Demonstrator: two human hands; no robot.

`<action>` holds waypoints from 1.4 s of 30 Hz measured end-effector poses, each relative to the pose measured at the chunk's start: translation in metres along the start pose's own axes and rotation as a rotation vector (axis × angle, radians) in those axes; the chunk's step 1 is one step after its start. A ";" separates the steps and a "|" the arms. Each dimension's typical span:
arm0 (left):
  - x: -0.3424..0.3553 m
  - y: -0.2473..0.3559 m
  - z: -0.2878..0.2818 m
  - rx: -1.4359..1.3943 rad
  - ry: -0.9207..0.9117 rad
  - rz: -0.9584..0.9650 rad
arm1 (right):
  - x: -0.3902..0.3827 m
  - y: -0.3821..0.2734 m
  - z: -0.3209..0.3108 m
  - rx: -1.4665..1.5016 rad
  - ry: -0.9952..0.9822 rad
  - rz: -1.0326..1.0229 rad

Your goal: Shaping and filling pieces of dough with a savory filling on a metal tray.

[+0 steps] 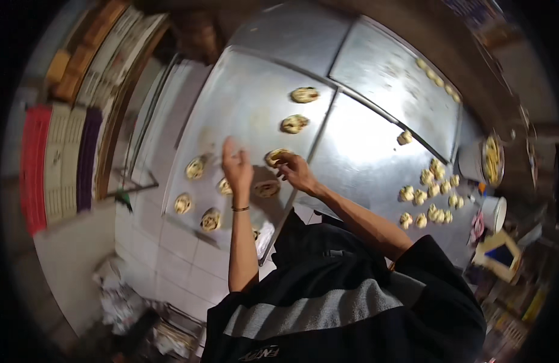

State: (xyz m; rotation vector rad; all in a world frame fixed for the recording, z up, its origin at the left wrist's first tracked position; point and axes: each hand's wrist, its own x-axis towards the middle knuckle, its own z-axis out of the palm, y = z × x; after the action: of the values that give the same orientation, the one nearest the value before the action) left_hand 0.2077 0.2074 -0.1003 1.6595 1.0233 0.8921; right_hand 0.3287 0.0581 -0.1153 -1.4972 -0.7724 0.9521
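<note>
Touching dough (273, 158), right hand (299, 174), grip unclear, left hand (237, 172), fingers (228, 151) apart, metal tray (249, 91) beneath

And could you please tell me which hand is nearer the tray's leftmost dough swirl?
Left: the left hand is right of the leftmost dough swirl; the right hand is farther right, at another swirl.

Pale tiled floor (179, 260) near coloured plastic crates (63, 163)
</note>
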 end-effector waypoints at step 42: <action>-0.071 0.042 0.030 -0.725 -0.259 -0.367 | -0.017 -0.040 -0.031 0.166 0.130 -0.030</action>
State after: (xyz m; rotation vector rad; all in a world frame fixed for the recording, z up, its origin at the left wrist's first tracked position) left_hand 0.2168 0.1241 -0.0755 0.9080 0.6750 0.6659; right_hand 0.3505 0.0348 -0.0729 -1.3842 -0.6061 0.8653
